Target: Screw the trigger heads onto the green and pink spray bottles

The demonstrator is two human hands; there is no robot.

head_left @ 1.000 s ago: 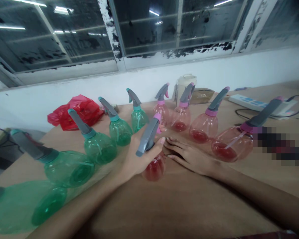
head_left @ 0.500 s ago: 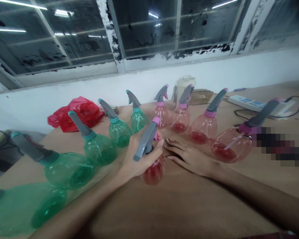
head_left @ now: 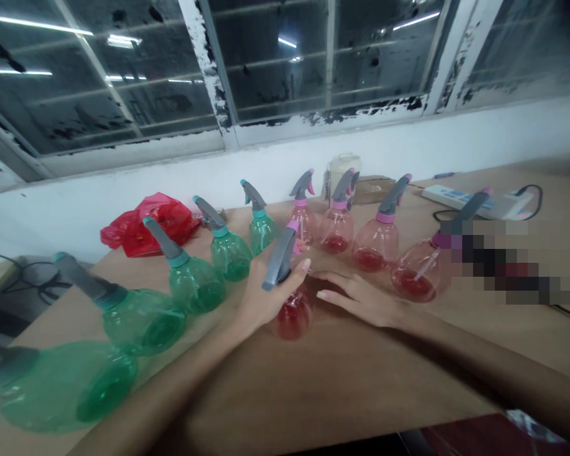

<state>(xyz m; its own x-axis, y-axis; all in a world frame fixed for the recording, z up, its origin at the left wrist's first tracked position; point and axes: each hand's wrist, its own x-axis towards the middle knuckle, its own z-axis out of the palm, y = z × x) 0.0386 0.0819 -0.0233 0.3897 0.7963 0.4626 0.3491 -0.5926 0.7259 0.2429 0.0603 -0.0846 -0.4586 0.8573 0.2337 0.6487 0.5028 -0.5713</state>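
Observation:
My left hand (head_left: 270,285) is closed around the neck of a pink spray bottle (head_left: 292,318) with a grey trigger head, in the middle of the table. To its right, my right hand (head_left: 361,297) reaches towards that bottle, fingers stretched out and holding nothing; whether a fingertip touches the bottle I cannot tell. Left of my hands stands a row of green spray bottles, the closest to them being a green spray bottle (head_left: 231,256). Several more pink ones curve away behind and to the right, among them a pink spray bottle (head_left: 375,246).
A crumpled red plastic bag (head_left: 149,225) lies at the back left. Behind the pink bottles are a whitish canister (head_left: 344,163) and a brown packet (head_left: 374,190). A power strip (head_left: 475,201) with a cable sits at the right, near a blurred-out patch. Windows line the wall.
My right hand has lifted slightly from the tabletop, its fingers still extended. My left hand keeps its hold on the pink spray bottle. The whole view has shifted a little.

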